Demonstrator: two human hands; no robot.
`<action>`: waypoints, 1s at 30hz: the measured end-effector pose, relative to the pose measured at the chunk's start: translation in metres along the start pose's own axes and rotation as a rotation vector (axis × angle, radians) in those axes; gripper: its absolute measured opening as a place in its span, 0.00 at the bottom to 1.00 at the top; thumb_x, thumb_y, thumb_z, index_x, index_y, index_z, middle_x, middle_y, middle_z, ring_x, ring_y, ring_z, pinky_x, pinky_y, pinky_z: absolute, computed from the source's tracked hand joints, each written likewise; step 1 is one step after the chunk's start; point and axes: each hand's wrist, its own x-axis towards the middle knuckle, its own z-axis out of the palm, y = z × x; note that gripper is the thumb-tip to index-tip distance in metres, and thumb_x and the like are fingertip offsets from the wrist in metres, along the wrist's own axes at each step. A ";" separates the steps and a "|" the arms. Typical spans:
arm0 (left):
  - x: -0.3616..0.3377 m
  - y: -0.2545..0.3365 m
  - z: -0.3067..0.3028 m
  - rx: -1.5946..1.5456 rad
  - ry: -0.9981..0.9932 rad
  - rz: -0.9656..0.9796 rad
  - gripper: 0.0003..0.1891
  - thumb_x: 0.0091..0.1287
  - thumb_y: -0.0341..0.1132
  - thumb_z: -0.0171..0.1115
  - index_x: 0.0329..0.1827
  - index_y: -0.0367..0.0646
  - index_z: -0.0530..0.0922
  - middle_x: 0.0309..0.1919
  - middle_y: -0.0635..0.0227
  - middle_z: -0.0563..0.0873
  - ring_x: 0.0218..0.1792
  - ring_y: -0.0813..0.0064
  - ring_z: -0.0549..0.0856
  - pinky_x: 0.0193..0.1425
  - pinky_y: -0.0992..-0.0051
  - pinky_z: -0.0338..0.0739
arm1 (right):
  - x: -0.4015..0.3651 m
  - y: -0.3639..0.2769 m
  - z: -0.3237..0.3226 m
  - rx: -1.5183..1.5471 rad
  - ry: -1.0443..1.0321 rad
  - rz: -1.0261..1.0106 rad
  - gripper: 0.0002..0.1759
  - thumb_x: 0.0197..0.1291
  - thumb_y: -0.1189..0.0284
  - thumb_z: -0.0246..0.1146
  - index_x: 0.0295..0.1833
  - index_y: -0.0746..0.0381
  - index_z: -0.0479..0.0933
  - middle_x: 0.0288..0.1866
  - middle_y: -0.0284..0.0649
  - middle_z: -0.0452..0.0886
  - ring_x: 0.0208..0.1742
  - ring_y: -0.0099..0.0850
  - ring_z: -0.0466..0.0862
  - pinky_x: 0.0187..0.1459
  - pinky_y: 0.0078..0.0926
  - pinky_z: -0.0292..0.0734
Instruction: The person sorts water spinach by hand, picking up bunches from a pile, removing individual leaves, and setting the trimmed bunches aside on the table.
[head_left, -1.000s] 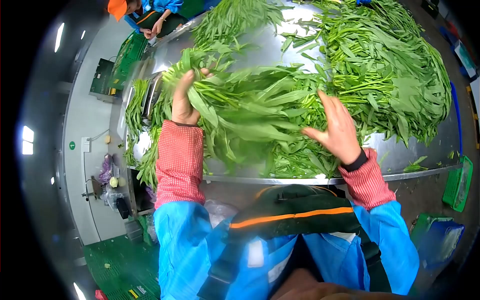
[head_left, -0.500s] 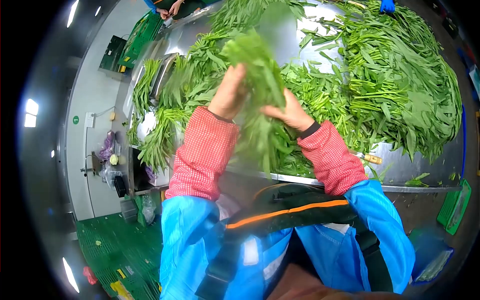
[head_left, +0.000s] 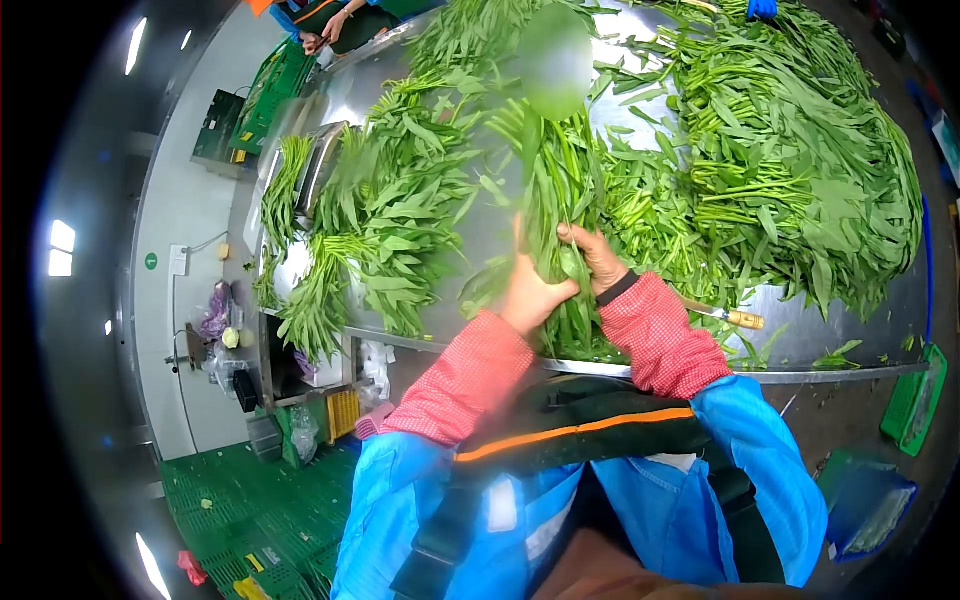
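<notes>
Greens bunch (head_left: 553,185) upright in closed grip of left hand (head_left: 530,296) and right hand (head_left: 596,257), over leaf-heaped steel table (head_left: 800,335)

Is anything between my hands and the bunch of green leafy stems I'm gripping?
Nothing visible. The left hand and right hand both close directly on the bunch of green leafy stems near its lower end, above the edge of the shiny steel table. The wooden-handled knife lies apart, to the right.
</notes>
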 end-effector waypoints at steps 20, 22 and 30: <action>0.024 0.021 -0.090 1.096 -0.109 0.140 0.36 0.51 0.18 0.62 0.67 0.43 0.65 0.51 0.46 0.80 0.52 0.47 0.79 0.54 0.62 0.75 | -0.037 -0.050 -0.046 -1.400 0.386 -0.325 0.31 0.58 0.63 0.67 0.64 0.62 0.67 0.38 0.39 0.81 0.37 0.27 0.81 0.38 0.25 0.77; 0.021 0.023 -0.097 1.077 -0.089 0.172 0.37 0.50 0.17 0.62 0.68 0.43 0.65 0.52 0.45 0.80 0.52 0.47 0.79 0.55 0.62 0.75 | -0.033 -0.038 -0.055 -1.362 0.313 -0.447 0.18 0.60 0.65 0.65 0.53 0.63 0.77 0.35 0.36 0.83 0.34 0.25 0.81 0.37 0.22 0.76; 0.010 0.054 -0.093 1.431 0.008 0.435 0.38 0.45 0.13 0.56 0.65 0.41 0.67 0.36 0.51 0.76 0.38 0.49 0.79 0.41 0.59 0.74 | -0.034 -0.062 -0.002 -0.982 0.392 -0.283 0.34 0.58 0.64 0.69 0.64 0.70 0.64 0.35 0.37 0.81 0.27 0.24 0.79 0.30 0.23 0.77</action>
